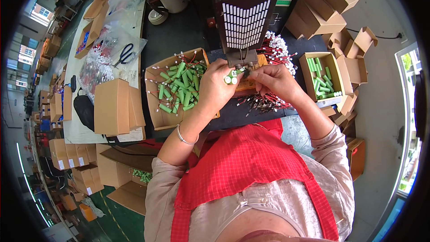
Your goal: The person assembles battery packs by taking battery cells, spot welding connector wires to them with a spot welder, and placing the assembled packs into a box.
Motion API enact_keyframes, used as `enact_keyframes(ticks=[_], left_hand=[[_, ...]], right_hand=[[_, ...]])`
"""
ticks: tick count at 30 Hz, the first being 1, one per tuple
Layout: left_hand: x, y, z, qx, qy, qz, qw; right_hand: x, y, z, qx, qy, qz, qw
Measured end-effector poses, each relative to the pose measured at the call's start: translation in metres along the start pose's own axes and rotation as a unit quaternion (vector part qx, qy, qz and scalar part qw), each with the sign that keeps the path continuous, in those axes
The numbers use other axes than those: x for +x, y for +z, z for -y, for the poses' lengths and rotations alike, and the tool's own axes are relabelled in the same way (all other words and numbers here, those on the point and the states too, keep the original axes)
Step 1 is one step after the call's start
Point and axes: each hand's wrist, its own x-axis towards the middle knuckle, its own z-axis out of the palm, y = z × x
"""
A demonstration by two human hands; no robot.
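Observation:
My left hand (216,88) is closed around a few green cylindrical battery cells (231,79), their pale ends pointing toward me. The cells are right under the electrode tips (242,62) of a spot welding machine (245,20) with a slotted dark front. My right hand (278,81) meets them from the other side, thumb and fingers pinched together beside the cells. What lies in that pinch is too small and dark to make out. Red wire leads with white connectors (277,49) are heaped behind my right hand, and more red leads (264,103) lie below it.
A cardboard box (152,118) of green cells with leads attached stands left of my hands. At the right is a smaller box (342,69) of green cells. Scissors (124,55) and plastic bags (127,4) lie on the white table, near closed cartons (112,107).

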Motion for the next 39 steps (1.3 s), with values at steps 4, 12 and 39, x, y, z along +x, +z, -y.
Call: enact_keyframes(ticks=[4, 12, 39], left_hand=[[-0.004, -0.01, -0.006, 0.071, -0.025, 0.042, 0.996], [-0.012, -0.036, 0.0, -0.545, -0.37, 0.141, 0.739], [-0.009, -0.023, 0.003, -0.109, -0.162, 0.015, 0.981]], right_hand=[[-0.014, -0.001, -0.001, 0.075, -0.031, 0.035, 0.996], [-0.024, -0.002, -0.011, -0.124, -0.281, 0.014, 0.952], [0.004, -0.017, -0.015, -0.225, -0.27, -0.212, 0.912]])
